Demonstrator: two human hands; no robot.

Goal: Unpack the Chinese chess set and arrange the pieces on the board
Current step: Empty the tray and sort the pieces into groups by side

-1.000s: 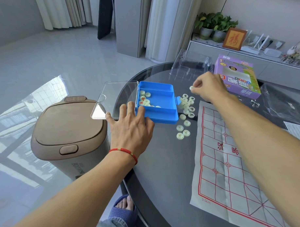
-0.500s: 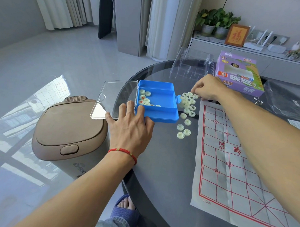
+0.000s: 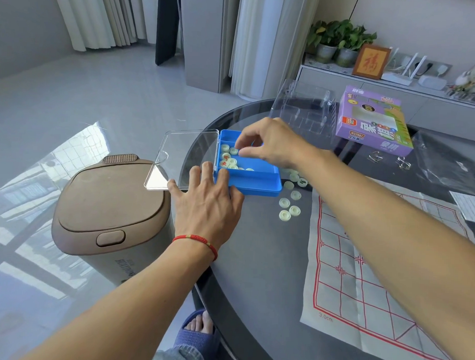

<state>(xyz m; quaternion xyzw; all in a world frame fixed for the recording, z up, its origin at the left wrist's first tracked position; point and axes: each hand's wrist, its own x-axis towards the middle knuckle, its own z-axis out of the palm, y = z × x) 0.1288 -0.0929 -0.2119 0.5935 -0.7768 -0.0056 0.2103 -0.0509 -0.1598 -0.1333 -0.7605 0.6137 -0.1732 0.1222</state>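
The left hand (image 3: 207, 205) is lying flat, palm down, with its fingers spread and straight, its forearm stretching in from the near left and a red cord circling the wrist. The right hand (image 3: 270, 143) is reaching across from the right, wrist bent down, fingers curling loosely toward the thumb; whether its grip is pinching anything cannot be told.
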